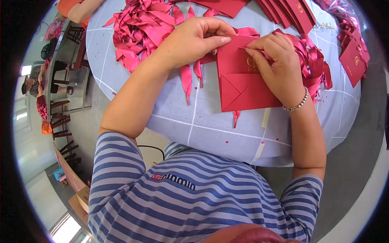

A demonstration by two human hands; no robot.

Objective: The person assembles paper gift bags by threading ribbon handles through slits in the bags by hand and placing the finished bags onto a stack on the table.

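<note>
A flat, folded red paper bag [239, 95] with a gold emblem lies in front of me, its creased bottom flap toward me. My left hand [194, 42] is closed at the bag's upper left corner, thumb on the front and fingers curled behind the top edge. Over the bag's right side, my right hand [277, 60] pinches a thin pink-red ribbon end between thumb and forefinger, near the top edge. A ribbon tail [236, 118] pokes out below the bag. Left of my left hand rises a heap of pink-red ribbons [135, 34].
More ribbons [314, 60] lie right of my right hand. Stacked red bags [283, 12] stand at the far side, and others [354, 60] lie at the right edge. A checked cloth covers the round table [170, 117]. Another person's arm [83, 10] shows far left; someone sits beyond.
</note>
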